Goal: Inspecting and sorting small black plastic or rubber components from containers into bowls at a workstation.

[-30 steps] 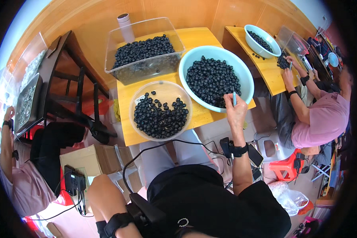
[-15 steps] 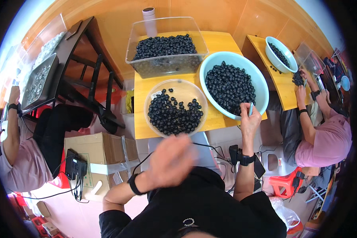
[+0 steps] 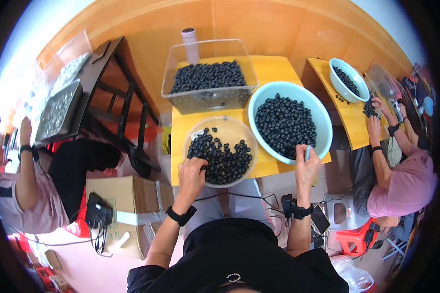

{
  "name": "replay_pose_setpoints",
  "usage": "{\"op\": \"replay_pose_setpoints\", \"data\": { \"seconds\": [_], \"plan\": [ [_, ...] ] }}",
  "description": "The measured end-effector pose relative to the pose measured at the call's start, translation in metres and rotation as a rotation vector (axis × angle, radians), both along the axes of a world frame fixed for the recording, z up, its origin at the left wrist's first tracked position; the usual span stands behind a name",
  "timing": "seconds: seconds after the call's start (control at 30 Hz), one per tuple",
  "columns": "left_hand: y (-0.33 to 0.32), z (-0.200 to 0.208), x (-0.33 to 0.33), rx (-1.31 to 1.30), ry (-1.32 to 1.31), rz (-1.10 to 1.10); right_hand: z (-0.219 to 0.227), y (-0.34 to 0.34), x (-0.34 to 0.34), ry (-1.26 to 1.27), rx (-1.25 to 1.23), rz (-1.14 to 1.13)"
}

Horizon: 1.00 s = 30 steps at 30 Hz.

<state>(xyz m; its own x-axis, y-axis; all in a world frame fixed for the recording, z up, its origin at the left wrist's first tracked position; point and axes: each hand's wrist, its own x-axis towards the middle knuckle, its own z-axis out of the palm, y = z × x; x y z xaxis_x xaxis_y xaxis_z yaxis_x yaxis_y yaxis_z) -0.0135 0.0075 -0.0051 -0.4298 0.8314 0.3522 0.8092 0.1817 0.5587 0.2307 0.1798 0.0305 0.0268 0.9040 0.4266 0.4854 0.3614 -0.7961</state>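
Note:
My left hand [image 3: 192, 177] reaches over the near left rim of a shallow round clear tray [image 3: 253, 134]. Its fingers are bent together among small black round bead-like pieces [image 3: 230, 163]; what is between them is hidden. With a slim light-blue stick-like tool [image 3: 307, 153] gripped in its fingers, my right hand [image 3: 308, 168] is at the near rim of a big light-blue basin [image 3: 322, 110]. A deep pile of the same black pieces [image 3: 286, 124] fills that basin. Whether the fingertips also pinch a piece there is too small to tell.
Behind the tray stands a clear rectangular bin [image 3: 210, 102] of black pieces, with a pink bottle [image 3: 190, 46] beyond. All rest on a yellow table [image 3: 274, 68]. A cardboard box [image 3: 127, 195] stands at left. Persons work at both sides, the right one at another yellow table [image 3: 322, 73].
My left hand has moved from in front of my body, where it was blurred, forward to the round tray's pieces. My right hand stays at the basin's near rim. The view has tilted slightly.

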Motion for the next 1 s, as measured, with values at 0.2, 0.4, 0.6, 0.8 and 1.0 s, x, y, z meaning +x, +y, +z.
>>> {"op": "replay_pose_setpoints", "data": {
  "seconds": [0.2, 0.4, 0.6, 0.8, 1.0],
  "plan": [
    [0.001, -0.003, -0.002, 0.007, -0.008, -0.034, 0.001, -0.001, 0.006, 0.025, -0.018, 0.037],
    [-0.002, 0.014, 0.002, 0.159, -0.535, 0.073, 0.005, 0.001, 0.007, 0.002, -0.02, 0.146],
    [-0.015, 0.035, 0.02, 0.413, -1.397, 0.026, 0.004, 0.005, 0.008, -0.04, -0.105, 0.227],
    [-0.011, 0.036, 0.038, 0.52, -1.519, -0.103, -0.005, 0.011, 0.02, 0.003, -0.146, 0.274],
    [-0.019, 0.033, 0.044, 0.595, -1.621, -0.197, 0.002, 0.006, 0.016, -0.026, -0.166, 0.346]
  ]
}}
